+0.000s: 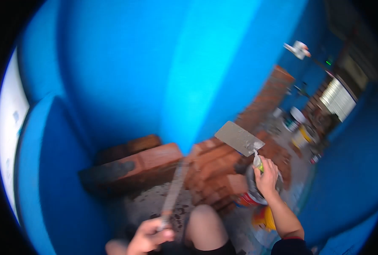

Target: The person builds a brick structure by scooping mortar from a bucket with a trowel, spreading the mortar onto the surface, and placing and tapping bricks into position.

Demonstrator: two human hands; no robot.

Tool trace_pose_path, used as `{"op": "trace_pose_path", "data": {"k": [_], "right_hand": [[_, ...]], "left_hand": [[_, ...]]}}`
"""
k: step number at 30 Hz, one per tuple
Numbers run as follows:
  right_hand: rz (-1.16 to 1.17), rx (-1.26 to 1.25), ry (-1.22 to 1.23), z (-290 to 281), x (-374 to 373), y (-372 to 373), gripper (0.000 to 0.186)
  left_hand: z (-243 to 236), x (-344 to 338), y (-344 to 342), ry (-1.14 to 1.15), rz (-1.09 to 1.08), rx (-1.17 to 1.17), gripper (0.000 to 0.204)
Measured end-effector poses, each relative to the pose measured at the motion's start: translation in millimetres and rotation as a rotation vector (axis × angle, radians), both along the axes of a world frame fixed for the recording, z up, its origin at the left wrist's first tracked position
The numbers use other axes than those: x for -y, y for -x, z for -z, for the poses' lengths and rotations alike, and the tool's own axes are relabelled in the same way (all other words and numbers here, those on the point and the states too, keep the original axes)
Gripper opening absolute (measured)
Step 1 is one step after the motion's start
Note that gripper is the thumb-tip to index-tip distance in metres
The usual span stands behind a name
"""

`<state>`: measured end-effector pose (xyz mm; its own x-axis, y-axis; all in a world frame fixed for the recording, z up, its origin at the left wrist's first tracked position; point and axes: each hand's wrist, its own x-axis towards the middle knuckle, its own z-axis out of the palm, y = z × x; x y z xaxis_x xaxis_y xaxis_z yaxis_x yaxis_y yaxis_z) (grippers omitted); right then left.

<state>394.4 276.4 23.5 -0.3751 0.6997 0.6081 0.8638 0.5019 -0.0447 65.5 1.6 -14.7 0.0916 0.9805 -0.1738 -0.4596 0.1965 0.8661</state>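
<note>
My right hand grips the handle of a flat rectangular trowel with grey smears on its blade, held above a bucket of grey material. My left hand is wrapped round the lower end of a long, narrow flat strip, blurred, that points up toward the blue wall corner. Beyond it, a short course of bricks runs along the wall, its left part darkened. Loose reddish bricks lie piled between the strip and the bucket. My bare knee shows at the bottom.
A curved blue partition is at left, another blue wall at right. A brick row runs back along the wall toward several buckets and a bright doorway. A yellow container stands below my right arm.
</note>
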Motion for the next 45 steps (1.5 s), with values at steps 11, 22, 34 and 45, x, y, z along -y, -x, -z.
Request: {"op": "trace_pose_path", "data": {"k": [11,22,34,45], "right_hand": [[0.745,0.708,0.694,115,-52,-298,0.024],[0.595,0.649,1.033,223,-115,-274,0.03],[0.459,0.29,0.949,162,-94,-291,0.036],[0.433,-0.475,0.928,153,-72,-352,0.039]], "left_hand": [[8,-4,17,-0.124,-0.252,0.318,0.018],[64,-52,94,-0.405,0.188,0.379,0.017],[29,-66,23,0.024,-0.423,0.205,0.02],[19,-38,26,-0.005,-0.584,0.197,0.025]]}}
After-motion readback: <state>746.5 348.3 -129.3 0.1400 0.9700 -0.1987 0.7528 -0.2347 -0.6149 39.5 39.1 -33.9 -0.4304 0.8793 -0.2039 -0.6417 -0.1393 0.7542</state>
